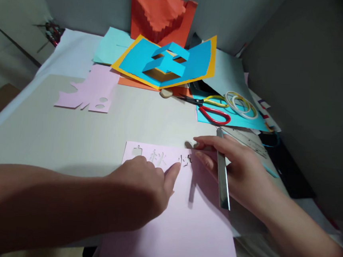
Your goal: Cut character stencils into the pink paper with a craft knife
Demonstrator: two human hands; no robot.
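Observation:
A pink paper sheet (pixel 192 230) lies in front of me, with small cut-out characters (pixel 157 157) along its far edge. My left hand (pixel 145 184) presses on the sheet just below them, its fingers curled and one fingertip beside the rightmost character; most fingertips are hidden. In my right hand (pixel 237 164) a silver craft knife (pixel 222 177) is held across the fingers, its lower end slanting towards me. The thumb and forefinger of that hand reach left over the sheet's far edge, close to the cut-outs. Whether a small scrap is between them is hard to see.
A cut pink paper piece (pixel 98 88) lies at left. Behind stand a blue-and-yellow pop-up card (pixel 165 64) and a red heart card (pixel 162 11). Scissors (pixel 214 114), tape rings (pixel 241 105), a ruler (pixel 245 141) and a black mat (pixel 288 170) lie to the right.

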